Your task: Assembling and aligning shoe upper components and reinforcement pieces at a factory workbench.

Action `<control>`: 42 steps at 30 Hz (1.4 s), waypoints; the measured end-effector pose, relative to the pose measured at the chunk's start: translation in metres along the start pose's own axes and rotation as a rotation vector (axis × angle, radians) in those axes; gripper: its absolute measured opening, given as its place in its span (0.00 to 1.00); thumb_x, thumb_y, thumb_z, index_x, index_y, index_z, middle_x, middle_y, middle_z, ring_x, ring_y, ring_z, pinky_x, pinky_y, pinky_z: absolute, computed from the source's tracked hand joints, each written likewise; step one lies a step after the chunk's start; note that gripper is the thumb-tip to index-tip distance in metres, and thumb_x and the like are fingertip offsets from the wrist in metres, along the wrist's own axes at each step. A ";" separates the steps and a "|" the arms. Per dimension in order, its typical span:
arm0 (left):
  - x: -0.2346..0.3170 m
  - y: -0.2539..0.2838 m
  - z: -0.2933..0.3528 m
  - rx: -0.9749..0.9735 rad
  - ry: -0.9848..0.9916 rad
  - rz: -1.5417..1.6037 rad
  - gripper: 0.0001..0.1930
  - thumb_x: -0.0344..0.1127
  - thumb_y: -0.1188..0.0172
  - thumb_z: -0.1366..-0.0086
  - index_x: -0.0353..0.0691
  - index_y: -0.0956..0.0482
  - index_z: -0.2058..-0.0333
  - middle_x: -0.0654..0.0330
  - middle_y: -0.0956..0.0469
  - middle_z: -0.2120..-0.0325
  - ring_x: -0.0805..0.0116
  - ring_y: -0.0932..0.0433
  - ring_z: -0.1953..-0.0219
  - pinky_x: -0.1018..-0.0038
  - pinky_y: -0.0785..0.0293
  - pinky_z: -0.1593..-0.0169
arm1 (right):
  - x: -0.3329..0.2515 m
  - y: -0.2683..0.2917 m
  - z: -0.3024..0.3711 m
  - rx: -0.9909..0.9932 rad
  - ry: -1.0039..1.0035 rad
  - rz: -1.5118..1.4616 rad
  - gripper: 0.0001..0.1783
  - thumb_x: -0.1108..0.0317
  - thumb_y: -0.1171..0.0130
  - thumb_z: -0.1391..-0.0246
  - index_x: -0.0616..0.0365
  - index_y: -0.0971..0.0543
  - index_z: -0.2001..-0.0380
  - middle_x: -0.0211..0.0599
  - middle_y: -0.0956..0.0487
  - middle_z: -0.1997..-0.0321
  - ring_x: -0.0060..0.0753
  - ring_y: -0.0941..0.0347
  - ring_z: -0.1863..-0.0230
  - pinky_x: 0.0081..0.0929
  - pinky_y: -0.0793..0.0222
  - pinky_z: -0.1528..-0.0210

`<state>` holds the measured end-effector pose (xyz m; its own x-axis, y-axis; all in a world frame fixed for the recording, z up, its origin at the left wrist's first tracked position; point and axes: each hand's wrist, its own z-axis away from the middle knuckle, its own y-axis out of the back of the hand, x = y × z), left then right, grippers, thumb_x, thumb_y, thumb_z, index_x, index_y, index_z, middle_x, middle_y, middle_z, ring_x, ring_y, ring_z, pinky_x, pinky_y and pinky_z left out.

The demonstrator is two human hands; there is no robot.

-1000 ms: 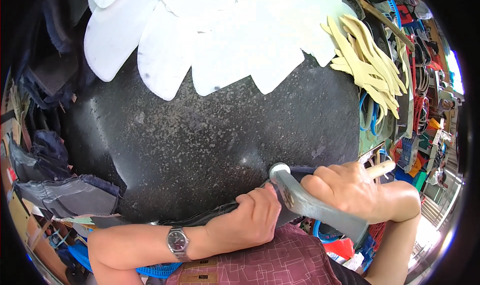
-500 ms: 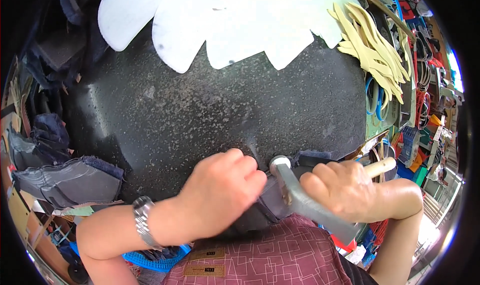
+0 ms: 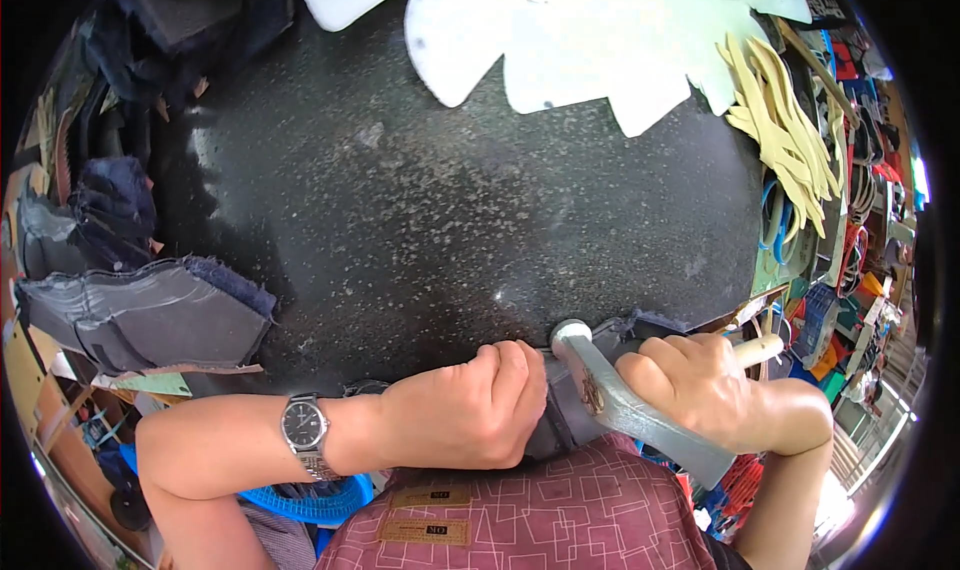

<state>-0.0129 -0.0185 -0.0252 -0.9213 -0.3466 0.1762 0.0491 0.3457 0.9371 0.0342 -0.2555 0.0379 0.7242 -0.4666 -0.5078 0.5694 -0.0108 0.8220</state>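
Observation:
A hammer [image 3: 635,405] with a heavy grey metal head and a pale wooden handle is gripped in my right hand [image 3: 688,382]. Its round face rests at or just over a dark grey piece of material [image 3: 572,402] with a frayed navy edge, lying along the near side of the black work surface [image 3: 400,220]. Just left of the hammer, my left hand [image 3: 468,407] is closed, with its curled fingers against that piece. Its fingertips are turned away, so whatever they pinch is hidden. A steel watch [image 3: 304,422] is on my left wrist.
White shaped sheets [image 3: 590,40] cover the far part of the surface. Yellow cut strips [image 3: 790,140] lie at the right, above blue-handled scissors [image 3: 775,225]. Similar dark grey pieces [image 3: 150,315] are piled at the left. A blue basket [image 3: 310,500] sits below my left arm.
My left hand has come down nearer my body and its wrist has turned, bringing the watch dial into sight. The hammer stays in my right hand. The whole view has shifted a little.

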 end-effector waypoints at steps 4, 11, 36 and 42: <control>0.001 0.011 0.007 -0.091 0.739 0.714 0.14 0.30 0.37 0.55 0.35 0.21 0.66 0.61 0.25 0.76 0.66 0.25 0.75 0.75 0.28 0.73 | -0.002 -0.003 0.001 0.016 -0.021 -0.003 0.14 0.65 0.44 0.61 0.60 0.33 0.71 0.31 0.37 0.81 0.29 0.32 0.84 0.28 0.36 0.86; 0.027 -0.001 0.019 0.102 0.335 0.011 0.11 0.33 0.42 0.49 0.33 0.20 0.69 0.59 0.26 0.77 0.68 0.27 0.76 0.76 0.34 0.74 | 0.002 0.000 -0.003 0.012 0.007 -0.044 0.15 0.65 0.44 0.62 0.60 0.32 0.70 0.30 0.38 0.81 0.28 0.32 0.84 0.28 0.36 0.86; -0.014 -0.022 -0.032 0.142 0.585 0.542 0.07 0.30 0.38 0.49 0.35 0.22 0.71 0.58 0.25 0.74 0.65 0.24 0.76 0.73 0.28 0.76 | 0.036 0.032 0.006 -0.014 -0.287 -0.158 0.17 0.69 0.38 0.64 0.58 0.32 0.69 0.36 0.31 0.77 0.41 0.26 0.78 0.35 0.33 0.81; -0.005 -0.019 -0.040 0.048 0.086 -0.293 0.06 0.26 0.41 0.50 0.28 0.23 0.73 0.55 0.28 0.77 0.67 0.28 0.77 0.79 0.35 0.77 | 0.040 0.032 -0.001 0.008 -0.081 -0.029 0.14 0.66 0.43 0.57 0.58 0.34 0.68 0.35 0.31 0.77 0.37 0.26 0.77 0.32 0.32 0.81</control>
<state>0.0057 -0.0580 -0.0318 -0.8573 -0.5096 -0.0725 -0.2340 0.2605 0.9367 0.0817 -0.2734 0.0441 0.6732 -0.5359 -0.5095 0.5868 -0.0321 0.8091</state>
